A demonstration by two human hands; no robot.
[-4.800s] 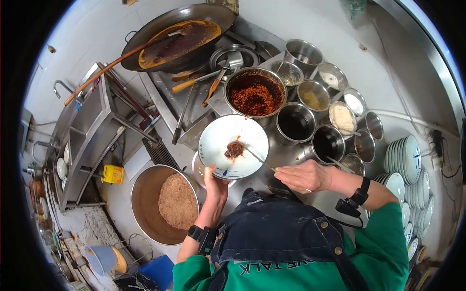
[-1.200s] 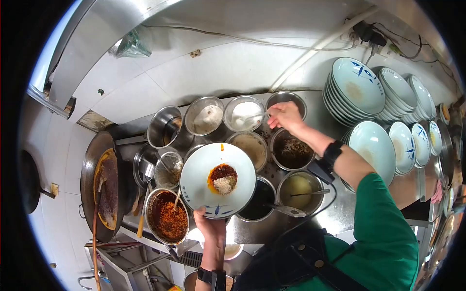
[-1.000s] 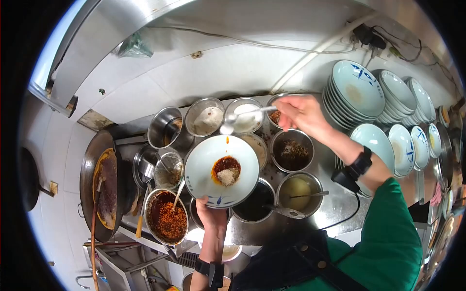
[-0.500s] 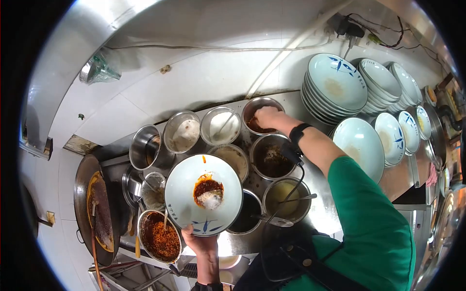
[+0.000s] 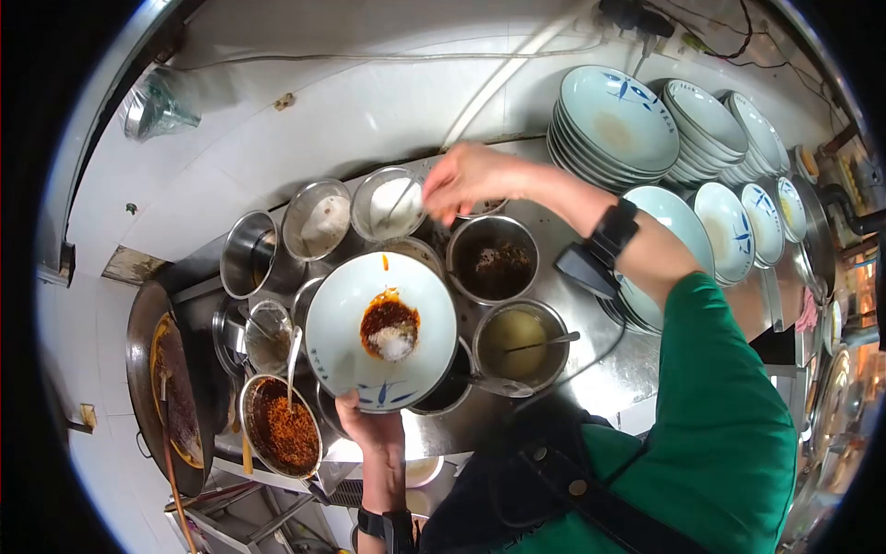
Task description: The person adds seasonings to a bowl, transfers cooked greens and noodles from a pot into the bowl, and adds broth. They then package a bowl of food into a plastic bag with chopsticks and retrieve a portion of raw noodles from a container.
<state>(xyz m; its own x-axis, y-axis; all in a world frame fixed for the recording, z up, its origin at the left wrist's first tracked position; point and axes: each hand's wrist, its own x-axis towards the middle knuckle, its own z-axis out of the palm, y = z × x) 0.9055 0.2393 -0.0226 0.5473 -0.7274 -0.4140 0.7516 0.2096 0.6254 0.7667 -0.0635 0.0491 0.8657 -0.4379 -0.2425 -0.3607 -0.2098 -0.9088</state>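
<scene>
**Left hand:** The left hand [image 5: 366, 427] is nearest the wearer. It grips the near rim of a white bowl [image 5: 337, 319], with the thumb on the blue-marked edge, and holds the bowl level above the steel counter [image 5: 637, 365].

**Bowl contents:** A patch of red chilli sauce [image 5: 378, 314] lies in the centre of the bowl, with a small heap of white powder [image 5: 395, 343] on top of it.

**Pots around the bowl:**
- Chilli oil pot [image 5: 281, 434], just left of the grip and below the bowl.
- Dark liquid pot [image 5: 445, 392], partly covered by the bowl's right rim.
- Pale yellow paste pot [image 5: 517, 337], beside the dark liquid pot, with a spoon resting in it.
- Dark flake pot [image 5: 494, 263], behind the paste pot.

**Right hand:** The right hand [image 5: 471, 174] is raised beyond the bowl's far rim and clear of it. It is above the back row of pots and just right of the white powder pot [image 5: 386, 205]. The fingers are bunched together and point down-left. Whatever is pinched between them cannot be made out.

**Farther back:** Stacked bowls [image 5: 614, 120] stand at the far right against the tiled wall. A wok [image 5: 166, 388] sits at the far left.
</scene>
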